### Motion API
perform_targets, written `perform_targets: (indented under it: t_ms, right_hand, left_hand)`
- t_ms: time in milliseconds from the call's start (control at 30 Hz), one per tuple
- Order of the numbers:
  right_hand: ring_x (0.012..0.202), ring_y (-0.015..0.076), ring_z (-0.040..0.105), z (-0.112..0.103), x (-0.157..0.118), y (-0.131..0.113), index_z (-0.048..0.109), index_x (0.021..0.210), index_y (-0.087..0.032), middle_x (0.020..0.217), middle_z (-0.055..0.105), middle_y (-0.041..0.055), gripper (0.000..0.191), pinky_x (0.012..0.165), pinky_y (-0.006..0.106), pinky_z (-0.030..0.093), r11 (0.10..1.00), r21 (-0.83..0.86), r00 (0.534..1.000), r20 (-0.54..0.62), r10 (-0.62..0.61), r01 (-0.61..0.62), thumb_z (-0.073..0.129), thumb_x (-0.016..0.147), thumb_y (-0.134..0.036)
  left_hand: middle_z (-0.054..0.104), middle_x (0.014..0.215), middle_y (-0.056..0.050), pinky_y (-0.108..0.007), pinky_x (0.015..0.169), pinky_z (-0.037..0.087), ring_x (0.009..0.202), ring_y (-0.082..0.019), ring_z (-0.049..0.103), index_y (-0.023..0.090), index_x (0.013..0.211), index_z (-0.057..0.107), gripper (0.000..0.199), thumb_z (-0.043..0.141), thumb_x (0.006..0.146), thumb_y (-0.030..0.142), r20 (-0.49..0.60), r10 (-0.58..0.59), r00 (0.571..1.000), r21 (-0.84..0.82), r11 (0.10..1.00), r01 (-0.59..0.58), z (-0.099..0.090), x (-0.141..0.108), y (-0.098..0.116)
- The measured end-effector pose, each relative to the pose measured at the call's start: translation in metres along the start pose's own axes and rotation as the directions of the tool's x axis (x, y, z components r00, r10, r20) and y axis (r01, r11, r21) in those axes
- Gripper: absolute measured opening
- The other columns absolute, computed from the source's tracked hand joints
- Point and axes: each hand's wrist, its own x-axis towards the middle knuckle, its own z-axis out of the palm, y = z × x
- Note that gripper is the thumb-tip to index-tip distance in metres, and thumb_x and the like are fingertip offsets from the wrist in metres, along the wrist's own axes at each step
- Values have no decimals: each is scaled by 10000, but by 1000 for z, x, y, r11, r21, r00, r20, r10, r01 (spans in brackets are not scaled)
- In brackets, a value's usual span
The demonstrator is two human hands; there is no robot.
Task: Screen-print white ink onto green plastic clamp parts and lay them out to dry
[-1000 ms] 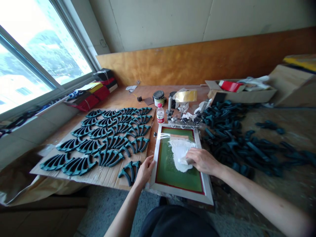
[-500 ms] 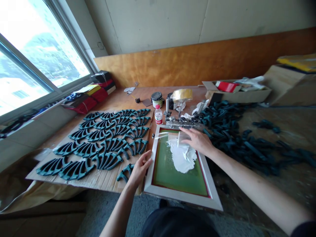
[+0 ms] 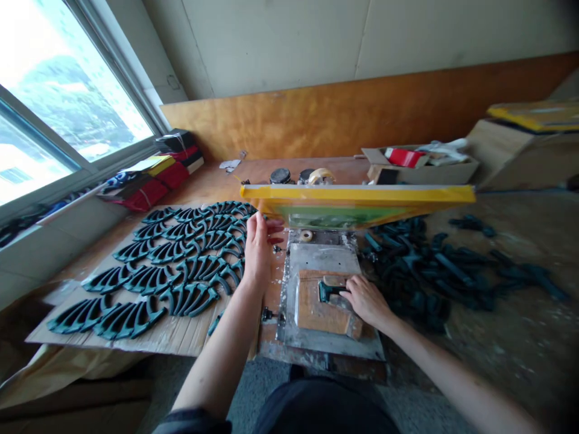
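Note:
The framed screen (image 3: 357,194), edged with yellow tape, is tilted up over the metal base plate (image 3: 323,256). My left hand (image 3: 260,241) is raised at the screen's left lower edge, its fingers apart. On the plate lies a wooden block (image 3: 312,310). A dark green plastic part (image 3: 326,292) rests on this block, and my right hand (image 3: 359,295) pinches its right end. Rows of similar green parts (image 3: 185,265) cover the cardboard on the left.
A heap of green parts (image 3: 407,259) lies to the right of the plate. Behind the screen are dark-lidded jars (image 3: 280,176) and a tape roll. An open carton (image 3: 425,173) stands at the back right. A window is on the left.
The screen has swung up from lying flat, uncovering the plate, block and green part. My left hand rose with its edge. My right hand left the white-smeared spreader and now grips the green part.

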Motion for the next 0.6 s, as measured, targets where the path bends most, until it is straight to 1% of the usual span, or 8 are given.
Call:
perform_targets:
  t_ms: [67,100,167,200,233,333,467,600]
  right_hand:
    - [711,182,605,-1,-3,-17,510,792,-190,745,616,49,167,619,267,437,994,23,994,8,105,-105,474,932,-274]
    - [684,176,600,-4,-4,-29,494,802,-195,723,608,41,169,603,265,432,989,53,990,-23,143,-141,446,946,-269]
    - [726,192,602,-13,-7,-59,483,827,-202,766,611,52,150,635,288,450,986,113,982,-127,139,-125,429,953,-265]
    - [781,208,602,-17,-8,-75,487,842,-204,813,615,65,120,680,311,464,988,137,981,-174,88,-64,443,943,-251]
    - [833,221,597,-21,-9,-90,495,861,-206,856,616,72,79,728,334,474,986,163,981,-193,2,30,466,929,-234]
    - [923,221,583,-29,-12,-103,533,961,-224,941,619,56,69,815,351,480,927,277,964,-157,-215,252,512,898,-207]
    - [896,259,608,-18,-14,-5,578,1089,-225,1002,630,108,225,769,387,481,983,173,989,-143,-41,66,492,881,-243]
    - [422,227,486,28,-19,128,679,965,-207,595,569,109,236,493,396,344,982,-1,968,-167,187,-190,573,763,-264]
  left_hand:
    - [695,838,-61,-226,542,487,689,-154,653,165,1079,559,552,523,797,639,33,-209,977,28,978,209,0,-33,-26]
    - [698,811,-81,-234,504,478,641,-165,648,142,1045,579,598,568,748,662,112,-374,921,75,927,368,0,-54,-41]
    - [703,894,-127,-268,485,494,693,-215,670,134,1064,592,689,633,663,693,275,-671,689,192,741,644,-2,-97,-72]
    - [699,928,-130,-276,513,511,747,-223,676,142,1056,594,687,610,670,709,280,-714,642,160,694,702,-4,-115,-85]
    - [694,939,-123,-279,540,522,788,-226,677,151,1035,595,668,593,679,716,262,-740,620,111,661,742,-6,-129,-96]
    - [678,834,-74,-248,552,511,745,-193,676,154,911,583,583,579,704,699,112,-722,683,-19,686,728,-27,-141,-113]
    - [644,710,-16,-238,507,496,617,-170,664,175,801,522,504,551,733,673,-190,-583,790,140,780,610,-109,-120,-114]
    - [639,646,-16,-264,566,527,621,-176,678,197,828,498,454,297,879,601,-533,-461,710,440,565,698,-206,-123,-118]
